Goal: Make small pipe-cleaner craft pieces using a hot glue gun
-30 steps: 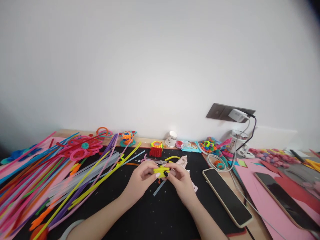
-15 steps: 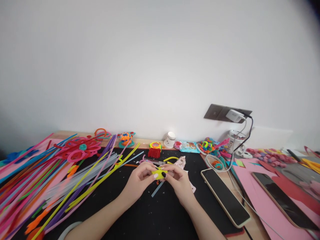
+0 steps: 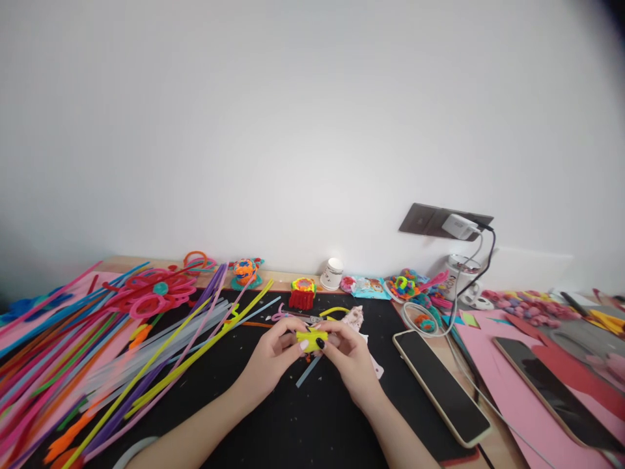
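Your left hand and right hand pinch the yellow piece from either side, above the black mat; a white cup stands near the back edge of the desk.

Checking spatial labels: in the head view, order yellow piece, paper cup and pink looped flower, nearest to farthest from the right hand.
1. Yellow piece, held in right hand and left hand.
2. Paper cup, ahead by the wall.
3. Pink looped flower, far left.
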